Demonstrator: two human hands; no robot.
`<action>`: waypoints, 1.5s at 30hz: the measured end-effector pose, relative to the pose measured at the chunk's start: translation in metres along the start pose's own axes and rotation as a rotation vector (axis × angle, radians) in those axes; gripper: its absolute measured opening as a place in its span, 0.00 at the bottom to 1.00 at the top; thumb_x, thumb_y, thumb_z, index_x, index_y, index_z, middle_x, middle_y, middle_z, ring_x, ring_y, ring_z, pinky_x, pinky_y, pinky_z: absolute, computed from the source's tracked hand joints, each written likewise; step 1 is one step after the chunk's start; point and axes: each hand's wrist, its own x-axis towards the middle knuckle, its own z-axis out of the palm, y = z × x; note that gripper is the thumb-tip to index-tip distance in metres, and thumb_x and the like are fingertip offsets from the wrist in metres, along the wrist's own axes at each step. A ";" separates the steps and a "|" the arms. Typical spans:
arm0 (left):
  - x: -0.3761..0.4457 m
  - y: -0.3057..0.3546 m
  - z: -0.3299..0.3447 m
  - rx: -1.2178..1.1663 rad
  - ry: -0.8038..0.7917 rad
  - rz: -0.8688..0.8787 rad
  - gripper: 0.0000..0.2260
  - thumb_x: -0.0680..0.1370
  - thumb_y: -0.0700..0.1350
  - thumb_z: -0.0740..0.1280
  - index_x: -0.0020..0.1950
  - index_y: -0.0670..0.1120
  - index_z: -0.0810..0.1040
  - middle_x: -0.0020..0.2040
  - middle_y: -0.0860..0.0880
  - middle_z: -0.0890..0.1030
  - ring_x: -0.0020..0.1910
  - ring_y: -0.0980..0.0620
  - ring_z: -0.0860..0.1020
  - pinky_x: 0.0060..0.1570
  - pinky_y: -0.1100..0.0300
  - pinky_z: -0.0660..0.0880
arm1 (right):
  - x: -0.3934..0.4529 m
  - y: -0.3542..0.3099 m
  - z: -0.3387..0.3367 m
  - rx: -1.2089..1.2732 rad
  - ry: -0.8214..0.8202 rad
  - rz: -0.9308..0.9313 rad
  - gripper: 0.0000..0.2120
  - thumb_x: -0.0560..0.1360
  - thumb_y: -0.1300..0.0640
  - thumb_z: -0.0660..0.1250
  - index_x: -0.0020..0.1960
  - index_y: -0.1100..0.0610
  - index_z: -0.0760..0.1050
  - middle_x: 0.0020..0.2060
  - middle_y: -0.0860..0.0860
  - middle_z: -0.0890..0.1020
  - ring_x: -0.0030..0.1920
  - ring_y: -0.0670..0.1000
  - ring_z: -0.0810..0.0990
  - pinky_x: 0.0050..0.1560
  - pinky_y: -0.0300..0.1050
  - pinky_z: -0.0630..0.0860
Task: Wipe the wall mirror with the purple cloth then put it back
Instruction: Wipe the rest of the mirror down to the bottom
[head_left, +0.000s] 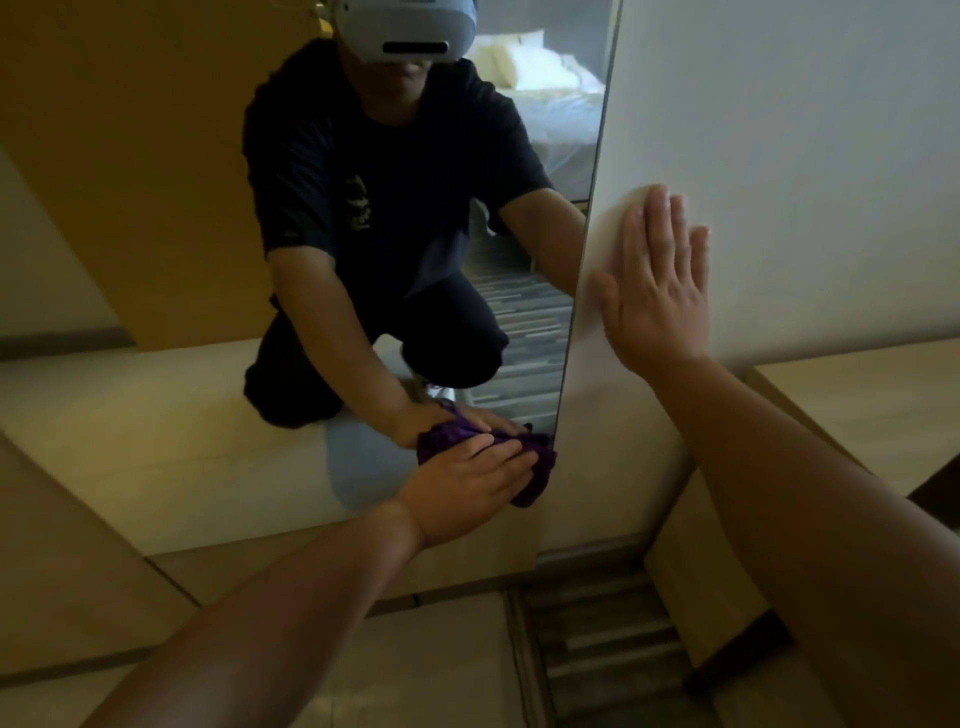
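Left hand (467, 480): flat, pressing purple cloth (537, 467) on mirror (182, 415), lower right edge.
Right hand (657, 291): released, bracing wall (805, 156).
Advice: keep even pressure, overlap strokes.

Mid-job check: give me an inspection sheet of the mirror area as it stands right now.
Surface: wall mirror, lower part in view, reflecting the person and a bed.
Job's things: purple cloth bunched against the glass near the mirror's lower right edge.
Clutter: nothing seen.
Hands: left hand presses the cloth onto the glass; right hand flat on the white wall, fingers straight.
Cables: nothing seen.
Surroundings: tan furniture top at right, striped floor below.
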 end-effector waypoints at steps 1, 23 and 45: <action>-0.008 -0.004 -0.009 -0.012 0.011 -0.038 0.24 0.77 0.42 0.68 0.73 0.46 0.72 0.72 0.47 0.72 0.70 0.46 0.71 0.69 0.49 0.67 | -0.001 -0.003 -0.006 0.018 -0.033 0.018 0.33 0.83 0.40 0.42 0.81 0.58 0.42 0.80 0.58 0.45 0.80 0.58 0.42 0.78 0.60 0.41; -0.288 -0.061 -0.061 -0.167 0.308 -0.975 0.18 0.78 0.30 0.61 0.68 0.37 0.75 0.69 0.39 0.75 0.67 0.38 0.74 0.60 0.41 0.73 | -0.076 -0.244 0.030 0.043 -0.016 -0.380 0.33 0.81 0.49 0.59 0.81 0.59 0.51 0.80 0.60 0.51 0.80 0.60 0.46 0.76 0.66 0.39; -0.340 -0.059 0.069 0.140 0.204 -0.325 0.19 0.83 0.40 0.59 0.74 0.49 0.69 0.75 0.50 0.68 0.74 0.47 0.66 0.74 0.47 0.57 | -0.067 -0.242 0.075 0.020 0.237 -0.452 0.34 0.81 0.50 0.55 0.81 0.57 0.44 0.79 0.59 0.47 0.79 0.54 0.36 0.77 0.56 0.32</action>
